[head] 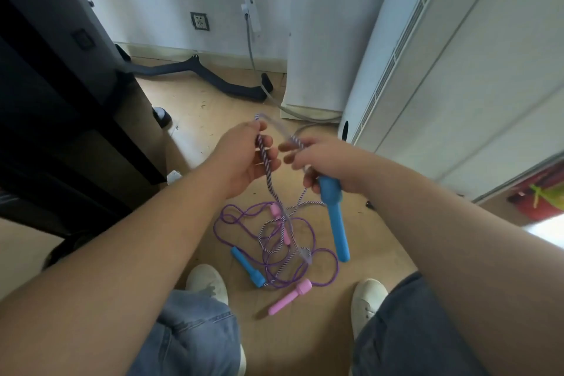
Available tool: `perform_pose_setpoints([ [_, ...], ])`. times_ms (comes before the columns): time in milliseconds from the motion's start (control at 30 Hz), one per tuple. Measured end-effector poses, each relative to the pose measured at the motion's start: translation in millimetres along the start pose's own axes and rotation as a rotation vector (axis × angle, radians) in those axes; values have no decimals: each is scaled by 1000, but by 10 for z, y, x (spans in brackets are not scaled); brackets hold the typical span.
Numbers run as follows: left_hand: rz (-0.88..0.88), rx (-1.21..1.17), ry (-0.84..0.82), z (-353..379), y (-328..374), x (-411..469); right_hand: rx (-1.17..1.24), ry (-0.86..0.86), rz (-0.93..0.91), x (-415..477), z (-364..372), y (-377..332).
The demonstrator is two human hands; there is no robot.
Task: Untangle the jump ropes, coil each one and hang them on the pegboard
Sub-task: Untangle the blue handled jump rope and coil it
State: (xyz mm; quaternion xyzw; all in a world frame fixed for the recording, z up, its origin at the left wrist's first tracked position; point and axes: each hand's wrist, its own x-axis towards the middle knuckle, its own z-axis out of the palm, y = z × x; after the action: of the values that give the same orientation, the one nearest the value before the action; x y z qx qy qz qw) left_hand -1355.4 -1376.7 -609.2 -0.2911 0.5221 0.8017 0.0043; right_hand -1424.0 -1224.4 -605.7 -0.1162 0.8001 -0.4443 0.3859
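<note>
**A:** What is each hand doing?

**B:** The left hand (241, 159) is curled round a doubled length of striped rope (268, 174). At its 3 o'clock, the right hand (323, 162) grips a blue handle (334, 214) and pinches the same rope above it.

**A:** And the rest?

**B:** On the floor (213, 113) at 6 o'clock from the hands, between the shoes (207, 281), lies the tangle (274, 253). In it the purple rope (337, 265) loops through the striped one. The other blue handle (247, 267) is at its 8 o'clock and a pink handle (290, 298) at 6. No pegboard is in view.

**A:** What could go wrong?

**B:** A hard upward pull would likely cinch the purple loops into a knot. The floor handle could also snag in a loop and drag the pile up.
</note>
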Motion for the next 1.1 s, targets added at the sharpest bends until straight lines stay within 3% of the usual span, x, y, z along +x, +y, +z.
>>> perform_pose_setpoints([
  [133, -14, -250, -42, 8, 175, -90, -156, -268, 7, -129, 176, 9],
  [200, 1, -266, -6, -1, 217, -91, -217, -351, -4, -155, 220, -5],
  [300, -10, 9, 117, -81, 195, -45, -166, -269, -22, -133, 184, -41],
  [400, -44, 256, 111, -86, 82, -89, 173, -142, -85, -98, 55, -112],
  [533, -24, 502, -204, 34, -144, -150, 598, -75, -105, -97, -81, -204],
  [633, -158, 888, -418, 10, -458, -47, 674, -27, -161, -108, -160, -248],
  [700, -241, 1088, -449, -65, -638, 22, 672, 44, -190, -100, -226, -255],
  [733, -273, 1059, -412, -85, -679, 36, 629, 81, -198, -80, -252, -240],
  [800, -278, 779, -238, -89, -637, 59, 443, 123, -174, -34, -260, -166],
  [900, -104, 430, -23, -38, -357, 72, 159, 63, -65, -11, -146, -31],
  [1000, 38, 215, 35, 4, -80, 18, -62, -64, 36, -53, 9, 19],
  [1100, 56, 31, 53, -9, 94, -32, -238, -222, 37, -83, 113, 43],
])
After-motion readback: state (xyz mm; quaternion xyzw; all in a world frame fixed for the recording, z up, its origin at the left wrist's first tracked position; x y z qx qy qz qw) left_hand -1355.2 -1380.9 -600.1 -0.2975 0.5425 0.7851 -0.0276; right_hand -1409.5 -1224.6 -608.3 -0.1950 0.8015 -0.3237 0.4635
